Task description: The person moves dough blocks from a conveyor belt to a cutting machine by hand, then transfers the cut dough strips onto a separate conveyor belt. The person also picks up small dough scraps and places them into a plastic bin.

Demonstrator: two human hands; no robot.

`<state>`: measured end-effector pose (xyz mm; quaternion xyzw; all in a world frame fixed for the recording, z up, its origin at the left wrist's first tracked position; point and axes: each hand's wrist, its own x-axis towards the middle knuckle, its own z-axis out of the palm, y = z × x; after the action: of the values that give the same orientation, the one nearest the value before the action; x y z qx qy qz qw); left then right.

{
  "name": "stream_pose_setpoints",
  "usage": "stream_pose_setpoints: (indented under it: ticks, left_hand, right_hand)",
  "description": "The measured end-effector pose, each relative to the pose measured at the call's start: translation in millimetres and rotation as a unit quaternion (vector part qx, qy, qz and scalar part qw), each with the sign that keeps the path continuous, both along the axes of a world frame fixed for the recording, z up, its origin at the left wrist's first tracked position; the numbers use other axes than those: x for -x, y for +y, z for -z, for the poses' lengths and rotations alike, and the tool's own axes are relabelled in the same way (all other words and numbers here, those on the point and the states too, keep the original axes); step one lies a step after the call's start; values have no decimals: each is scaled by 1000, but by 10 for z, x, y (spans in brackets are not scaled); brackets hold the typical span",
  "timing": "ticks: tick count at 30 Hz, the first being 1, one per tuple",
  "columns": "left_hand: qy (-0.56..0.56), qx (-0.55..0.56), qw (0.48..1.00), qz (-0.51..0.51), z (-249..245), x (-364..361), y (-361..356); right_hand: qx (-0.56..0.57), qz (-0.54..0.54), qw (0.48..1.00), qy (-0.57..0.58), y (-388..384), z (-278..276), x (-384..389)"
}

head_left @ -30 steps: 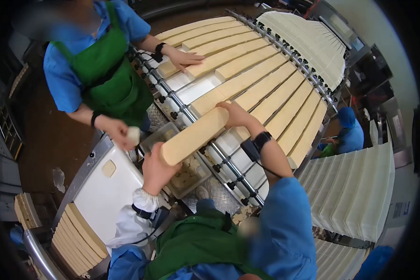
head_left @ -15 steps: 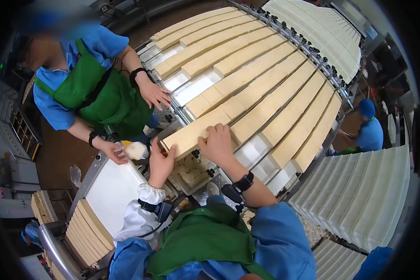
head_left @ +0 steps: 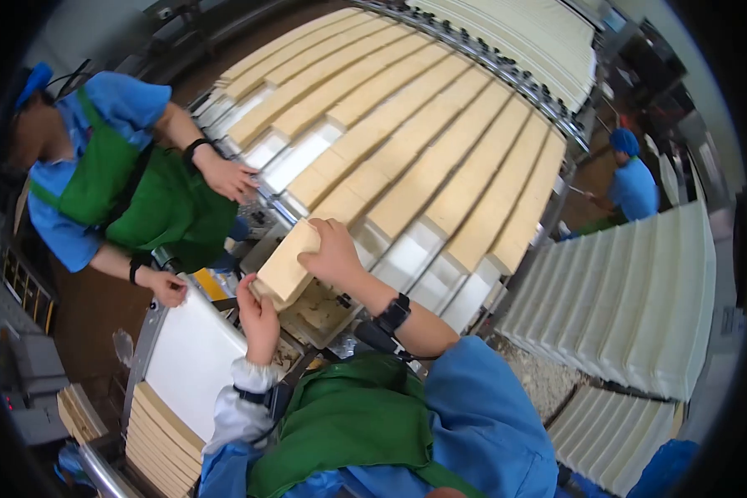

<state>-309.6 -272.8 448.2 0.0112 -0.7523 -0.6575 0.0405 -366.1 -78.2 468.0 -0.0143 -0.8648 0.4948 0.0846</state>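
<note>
A short pale-cream block [head_left: 289, 264], smooth and squared off, is held tilted between my two hands, clear of the long rows. My right hand [head_left: 334, 256] grips its far right end from above. Fingers of my left hand [head_left: 259, 322] are closed round its near left end. Beyond it, long cream strips [head_left: 406, 174] of the same look lie in parallel lanes on the conveyor. Below the block is a bin [head_left: 319, 315] with cream scraps in it.
A co-worker in a green apron [head_left: 174, 199] stands at left, one hand by the conveyor's end rail [head_left: 278, 207]. White belt [head_left: 186, 357] at lower left leads to stacked cream slabs [head_left: 161, 432]. Ribbed white sheets [head_left: 606, 307] stand at right; another person [head_left: 631, 183] is behind.
The end block has come away from its row and moved toward the left belt in both hands. The co-worker's lower hand no longer holds the white lump. The view has shifted.
</note>
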Motion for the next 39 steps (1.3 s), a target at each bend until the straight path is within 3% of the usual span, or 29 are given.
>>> stream_pose_setpoints:
  ticks: [3, 4, 7, 8, 9, 10, 13, 16, 18, 21, 25, 30, 33, 36, 39]
  left_hand:
    - [-19, 36, 992, 117, -549, -351, 394]
    - [-83, 1, 984, 160, -694, -450, 585]
    - [-153, -55, 945, 285, -657, -667, 1174]
    - [-108, -26, 943, 313, -485, -754, 1370]
    - [-142, -32, 933, 329, -402, -855, 1581]
    - [-115, 37, 918, 376, -338, -940, 1753]
    - [-116, 43, 923, 365, -40, -1284, 2187]
    - [-74, 105, 937, 326, 114, -1448, 2452]
    - [-37, 122, 946, 298, 277, -1472, 2572]
    - [-91, 93, 947, 295, 434, -1347, 2792]
    - [-111, 87, 950, 279, 408, -1170, 3068]
    - [-159, 118, 937, 289, 313, -1140, 2814]
    - [-296, 68, 876, 374, 165, -1046, 2367]
    - [-282, -74, 891, 347, -294, -914, 1714]
    - [-220, -91, 935, 264, -677, -892, 1082]
  right_hand:
    - [-52, 36, 993, 105, 484, -187, -564]
    - [-63, 46, 988, 130, 706, -256, -769]
    - [-34, 111, 993, 35, 1433, -368, -1428]
    - [-25, 132, 991, 19, 1655, -328, -1608]
    - [-15, 147, 989, -17, 1852, -322, -1764]
    - [-4, 160, 986, -53, 2015, -311, -1900]
    - [40, 161, 982, -90, 2429, -66, -2103]
    - [-59, 113, 985, -119, 2623, 43, -2089]
    - [-151, 100, 981, -76, 2651, 125, -2079]
    - [-286, 121, 950, -13, 2581, 36, -2090]
    - [-280, 161, 946, -8, 2345, -45, -2264]
    - [-301, 113, 946, -53, 2226, -41, -2276]
    - [-402, 103, 904, -105, 2152, 75, -2178]
    - [-441, 143, 875, -141, 2191, 264, -2073]
    - [-457, 145, 864, -154, 2102, 227, -2051]
